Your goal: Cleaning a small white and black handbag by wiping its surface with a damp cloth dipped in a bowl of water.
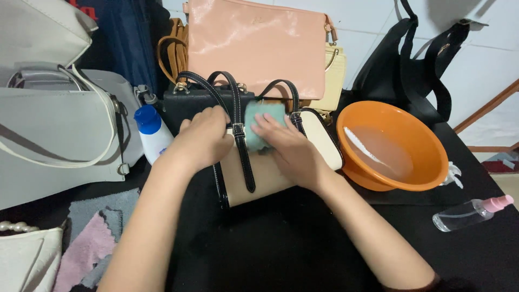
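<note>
At frame centre, the cream leather handbag with black straps (pixel 270 173) is best steadied by the left hand (pixel 203 138), fingers curled over its top, while the folded teal cloth (pixel 259 127), pinned under the right hand (pixel 289 148)'s flattened fingers, is wiped gently.

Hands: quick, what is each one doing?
Left hand: closed on the cream bag, steadying it.
Right hand: pressing a green cloth on the bag.

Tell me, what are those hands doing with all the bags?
A person is wiping a cream handbag with black straps that lies on a black table. The right hand presses a teal cloth on it, and the left hand holds it steady. An orange basin of water sits beside it, with more bags behind.
</note>
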